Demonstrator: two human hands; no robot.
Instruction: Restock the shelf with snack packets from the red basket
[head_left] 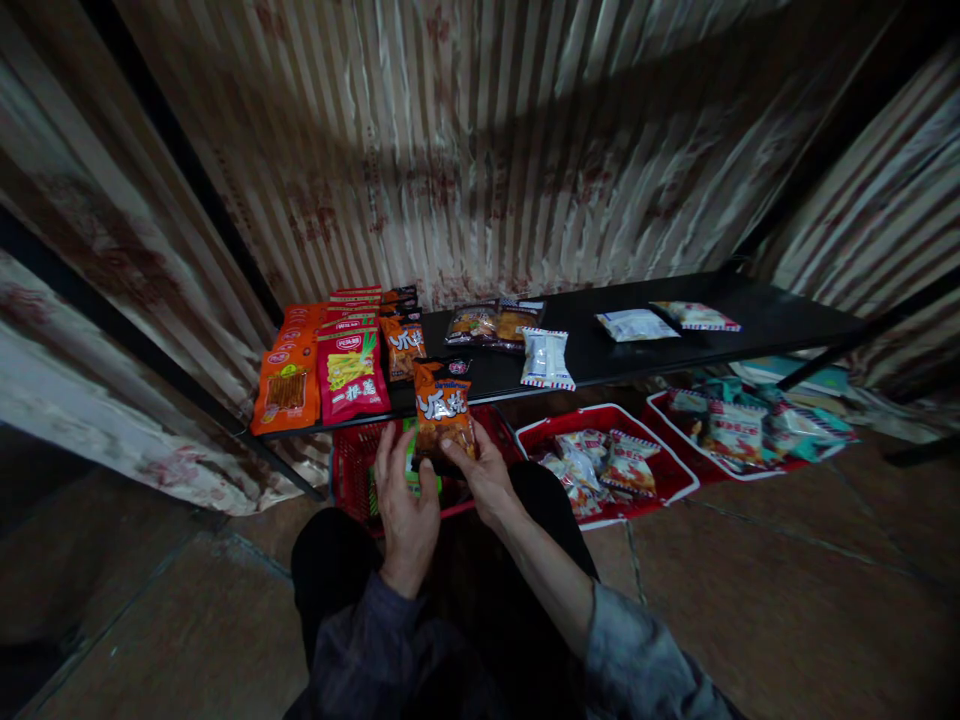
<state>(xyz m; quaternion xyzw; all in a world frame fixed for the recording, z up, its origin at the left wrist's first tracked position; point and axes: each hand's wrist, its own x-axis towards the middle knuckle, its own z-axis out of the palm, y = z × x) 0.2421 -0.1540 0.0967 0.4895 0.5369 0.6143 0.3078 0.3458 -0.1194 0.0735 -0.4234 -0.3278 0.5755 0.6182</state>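
Observation:
My right hand (491, 478) grips an orange and black snack bag (444, 405) by its lower right part, thumb across the front. The bag is upright just before the shelf's front edge. My left hand (407, 510) is at the bag's lower left, fingers and thumb apart; whether its thumb touches the bag I cannot tell. Behind the held bag, similar orange and black bags (403, 345) line the black shelf (622, 362). Left of them lie red snack bags (352, 375) and orange bags (286, 375). Below my hands, a red basket (349, 470) holds green packets (412, 485), partly hidden.
Dark see-through packets (496, 324) and a small white packet (548, 358) lie mid-shelf, with two flat packets (636, 325) farther right. Two more red baskets, one nearer (679, 488) and one farther right (765, 473), hold snack bags on the floor. Dark posts (195, 180) and striped curtains (480, 150) enclose the shelf.

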